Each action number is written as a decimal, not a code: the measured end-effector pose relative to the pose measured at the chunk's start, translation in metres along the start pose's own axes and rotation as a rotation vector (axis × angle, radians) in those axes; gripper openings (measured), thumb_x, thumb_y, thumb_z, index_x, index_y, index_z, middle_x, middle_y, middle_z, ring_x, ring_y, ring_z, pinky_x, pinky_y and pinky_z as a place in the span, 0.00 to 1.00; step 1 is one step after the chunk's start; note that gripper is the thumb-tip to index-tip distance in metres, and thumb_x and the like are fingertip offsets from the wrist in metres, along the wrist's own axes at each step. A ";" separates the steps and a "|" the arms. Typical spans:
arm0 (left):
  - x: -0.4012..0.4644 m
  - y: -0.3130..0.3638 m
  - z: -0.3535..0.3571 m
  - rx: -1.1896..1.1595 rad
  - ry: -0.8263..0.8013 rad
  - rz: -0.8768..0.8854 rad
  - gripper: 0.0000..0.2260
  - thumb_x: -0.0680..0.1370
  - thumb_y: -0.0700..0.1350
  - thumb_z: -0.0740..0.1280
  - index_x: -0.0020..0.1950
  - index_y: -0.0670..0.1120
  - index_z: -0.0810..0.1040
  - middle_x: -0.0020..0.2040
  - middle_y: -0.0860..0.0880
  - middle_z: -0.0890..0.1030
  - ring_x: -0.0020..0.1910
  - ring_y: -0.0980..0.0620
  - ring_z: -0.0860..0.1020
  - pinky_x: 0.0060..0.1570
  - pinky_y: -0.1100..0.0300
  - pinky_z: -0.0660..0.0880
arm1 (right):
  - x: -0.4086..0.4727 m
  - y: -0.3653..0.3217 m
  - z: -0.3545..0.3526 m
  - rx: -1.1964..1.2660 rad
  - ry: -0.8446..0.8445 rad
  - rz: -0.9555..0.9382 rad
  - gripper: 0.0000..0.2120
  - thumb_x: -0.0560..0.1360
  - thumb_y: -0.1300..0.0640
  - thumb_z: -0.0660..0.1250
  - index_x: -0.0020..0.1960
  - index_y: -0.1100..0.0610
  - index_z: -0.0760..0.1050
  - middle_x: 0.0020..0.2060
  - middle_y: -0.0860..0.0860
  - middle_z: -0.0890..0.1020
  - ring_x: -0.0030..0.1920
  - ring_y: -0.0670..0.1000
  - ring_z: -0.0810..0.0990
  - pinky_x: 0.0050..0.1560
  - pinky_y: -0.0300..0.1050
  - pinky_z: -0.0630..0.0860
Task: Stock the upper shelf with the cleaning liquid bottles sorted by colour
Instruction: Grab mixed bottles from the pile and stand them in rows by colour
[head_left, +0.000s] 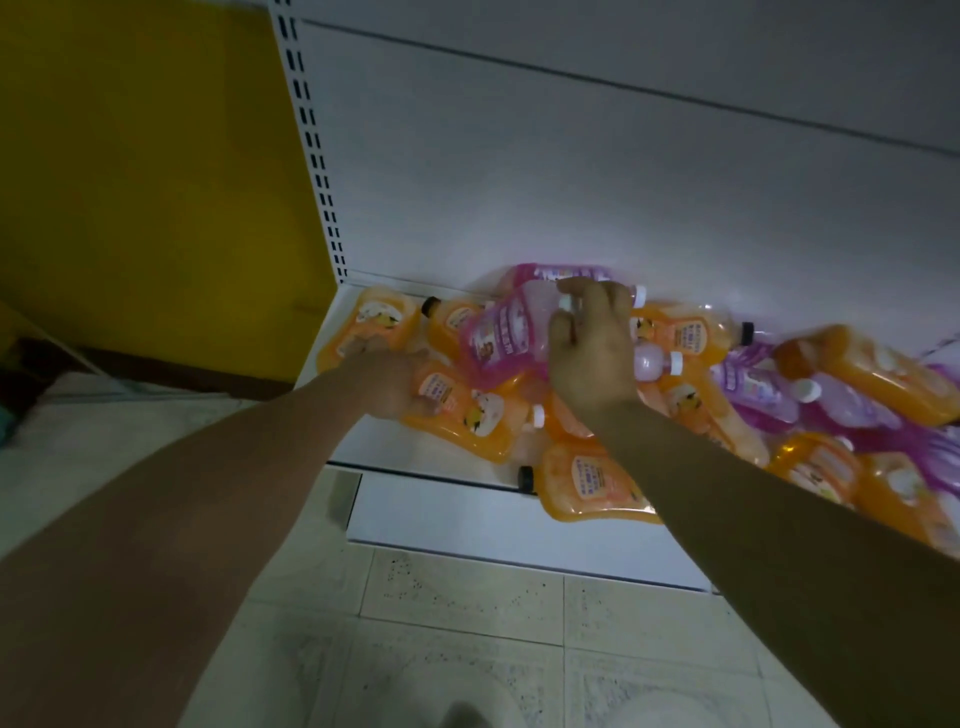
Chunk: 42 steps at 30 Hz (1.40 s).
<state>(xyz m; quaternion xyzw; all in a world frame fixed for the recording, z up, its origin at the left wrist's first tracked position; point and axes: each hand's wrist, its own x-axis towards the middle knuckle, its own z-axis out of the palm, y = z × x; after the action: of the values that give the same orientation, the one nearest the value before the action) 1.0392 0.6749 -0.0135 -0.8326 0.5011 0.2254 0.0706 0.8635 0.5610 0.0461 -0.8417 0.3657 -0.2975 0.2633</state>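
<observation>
Several orange and purple-pink cleaning liquid bottles lie in a loose heap on a low white shelf (395, 447). My right hand (592, 348) grips a pink bottle (506, 335) near its neck, on top of the heap. My left hand (395, 382) holds an orange bottle (467, 413) that lies flat at the left of the heap. Another orange bottle (371, 325) rests in the shelf's left corner. Purple bottles (753, 389) are mixed among orange ones to the right. Both forearms reach in from below.
The white back panel (571, 171) rises behind the heap, with a slotted upright (311, 140) at its left. A yellow wall (145, 182) stands further left. Speckled floor tiles (457, 623) lie below the shelf's front.
</observation>
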 end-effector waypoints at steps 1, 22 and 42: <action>0.000 0.000 -0.001 -0.030 -0.007 -0.002 0.34 0.74 0.65 0.62 0.76 0.54 0.56 0.75 0.48 0.63 0.73 0.40 0.57 0.69 0.46 0.56 | -0.002 -0.001 0.000 -0.002 0.004 -0.027 0.15 0.80 0.65 0.57 0.66 0.63 0.70 0.63 0.60 0.67 0.50 0.47 0.67 0.46 0.28 0.60; -0.043 -0.001 -0.037 -0.161 0.287 0.282 0.29 0.69 0.46 0.75 0.67 0.55 0.68 0.64 0.49 0.67 0.63 0.46 0.63 0.60 0.54 0.63 | -0.017 -0.004 -0.013 -0.013 -0.152 -0.125 0.18 0.80 0.66 0.56 0.69 0.61 0.69 0.69 0.58 0.67 0.69 0.57 0.67 0.69 0.44 0.65; -0.113 0.003 0.006 -1.421 0.370 -0.103 0.24 0.71 0.35 0.73 0.64 0.48 0.71 0.60 0.43 0.78 0.57 0.45 0.78 0.54 0.47 0.77 | -0.055 -0.020 -0.010 0.457 -0.283 0.295 0.35 0.71 0.60 0.75 0.72 0.51 0.62 0.59 0.46 0.74 0.58 0.47 0.73 0.51 0.38 0.72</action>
<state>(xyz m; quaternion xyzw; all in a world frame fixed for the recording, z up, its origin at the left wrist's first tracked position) 0.9898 0.7664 0.0318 -0.7243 0.1982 0.3480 -0.5613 0.8357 0.6130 0.0489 -0.7315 0.3671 -0.2105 0.5347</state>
